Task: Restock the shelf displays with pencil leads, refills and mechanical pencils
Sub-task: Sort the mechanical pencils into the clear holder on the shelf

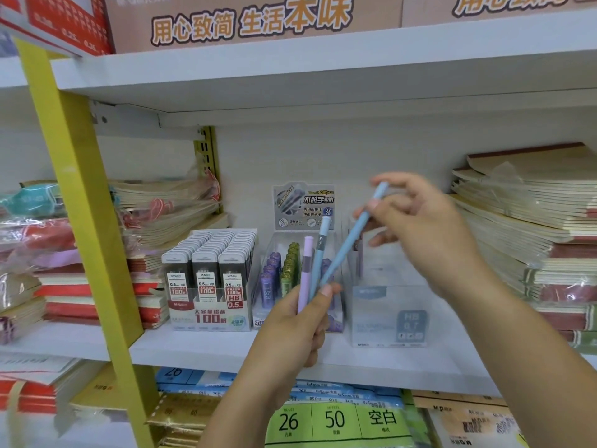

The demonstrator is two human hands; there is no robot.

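Note:
My left hand (295,321) grips the lower ends of three mechanical pencils in front of the shelf: a lilac pencil (306,270), a teal pencil (320,253) and a light blue pencil (350,240) that leans to the right. My right hand (423,227) pinches the upper end of the light blue pencil. Behind them on the shelf stand a display of 0.5 HB lead boxes (210,276), a clear display of purple and green lead tubes (277,273) and a frosted display box (389,315) marked HB 0.7.
Stacks of wrapped notebooks (529,227) fill the shelf at the right, more notebook stacks (64,253) at the left. A yellow upright post (77,202) crosses the left side. The white shelf board (226,347) carries the displays; paper packs (332,418) lie below.

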